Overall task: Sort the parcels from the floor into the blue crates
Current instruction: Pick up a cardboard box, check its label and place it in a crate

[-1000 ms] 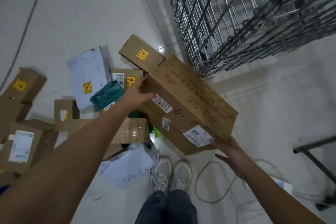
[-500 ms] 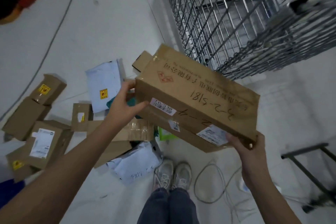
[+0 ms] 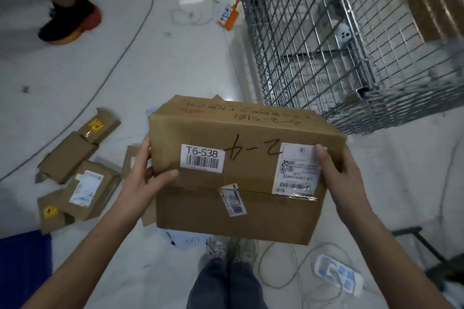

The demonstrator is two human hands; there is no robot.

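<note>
I hold a large brown cardboard box (image 3: 241,208) in front of me, above my feet. It carries a white "T6-538" barcode label, a shipping label and handwritten marks. My left hand (image 3: 144,178) grips its left end, thumb on the near face. My right hand (image 3: 336,173) grips its right end, fingers over the shipping label. Several small cardboard parcels (image 3: 82,180) lie on the white floor at the left. A blue corner, maybe a blue crate (image 3: 23,261), shows at the lower left edge.
A wire mesh cage (image 3: 339,40) stands at the upper right. Another person's foot in a black and orange shoe (image 3: 67,20) is at the top left. Cables and a power strip (image 3: 336,273) lie on the floor by my shoes. A dark metal frame (image 3: 426,248) sits at right.
The box has come up and turned level, its labelled side now facing me. My right hand moved from under the corner to the right end. My view has tilted up.
</note>
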